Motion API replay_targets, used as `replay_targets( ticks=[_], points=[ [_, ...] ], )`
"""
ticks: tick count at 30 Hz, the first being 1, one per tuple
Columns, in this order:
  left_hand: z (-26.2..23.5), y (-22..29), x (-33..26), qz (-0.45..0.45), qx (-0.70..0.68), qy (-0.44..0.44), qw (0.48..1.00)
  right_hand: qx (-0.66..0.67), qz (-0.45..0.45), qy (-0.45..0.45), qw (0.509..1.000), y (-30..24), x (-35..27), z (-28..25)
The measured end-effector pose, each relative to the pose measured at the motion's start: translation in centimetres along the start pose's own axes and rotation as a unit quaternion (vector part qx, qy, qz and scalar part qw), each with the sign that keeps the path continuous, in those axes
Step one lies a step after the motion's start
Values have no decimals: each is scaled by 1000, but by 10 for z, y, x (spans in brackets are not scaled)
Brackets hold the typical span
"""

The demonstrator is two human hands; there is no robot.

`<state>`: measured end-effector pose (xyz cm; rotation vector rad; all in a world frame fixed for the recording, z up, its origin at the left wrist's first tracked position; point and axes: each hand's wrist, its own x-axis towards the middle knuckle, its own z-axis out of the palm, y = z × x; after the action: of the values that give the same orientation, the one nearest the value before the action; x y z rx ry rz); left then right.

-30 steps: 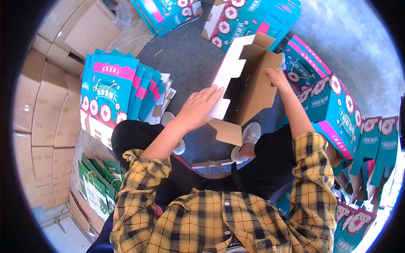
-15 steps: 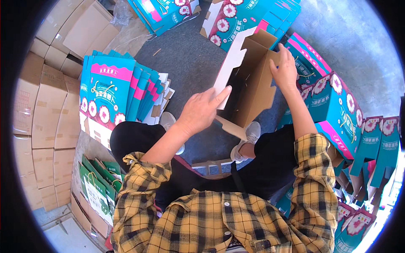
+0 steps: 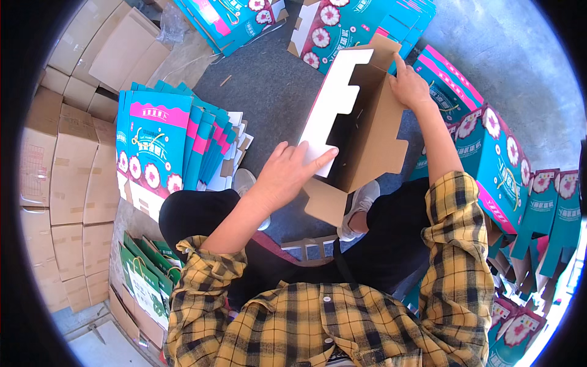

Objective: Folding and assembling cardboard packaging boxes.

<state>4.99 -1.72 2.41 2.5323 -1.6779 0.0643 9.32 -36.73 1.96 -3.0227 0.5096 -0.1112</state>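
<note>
An opened-out cardboard gift box (image 3: 382,119), brown inside with a white notched flap (image 3: 327,116), is tilted between my knees. Its loose brown flaps stick out at the near and right sides. My left hand (image 3: 287,176) grips the near left corner, the thumb lying over the white flap and the other fingers folded at its edge. At the far right corner, my right hand (image 3: 408,84) holds the brown wall, its index finger reaching up along the edge. The box's outer print is mostly hidden from me.
Flattened teal and pink boxes (image 3: 153,140) stand fanned at the left, with more stacks (image 3: 361,24) at the far side. Formed teal boxes (image 3: 498,165) crowd the right. Brown cartons (image 3: 73,159) are piled far left; green bags (image 3: 143,275) stand near my left knee.
The box has turned so its opening faces me more, and its near flap has swung lower and further left. My left hand has shifted slightly left and down, my right slightly up.
</note>
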Motion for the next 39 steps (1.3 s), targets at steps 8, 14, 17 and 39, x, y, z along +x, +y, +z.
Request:
replay_targets(
  ticks=[8, 14, 17, 39],
  points=[
    [12, -6, -12, -22, -3, -42, 999, 130, -3, 127, 983, 7, 2, 23],
    [2, -7, -21, -46, -89, -47, 994, 68, -103, -1, 992, 14, -5, 18],
    [5, -2, -13, -69, -117, -12, 991, 131, -12, 41, 990, 21, 0, 28],
    [37, 75, 25, -124, -83, 21, 989, 141, 9, -196, 970, 32, -2, 15]
  ],
)
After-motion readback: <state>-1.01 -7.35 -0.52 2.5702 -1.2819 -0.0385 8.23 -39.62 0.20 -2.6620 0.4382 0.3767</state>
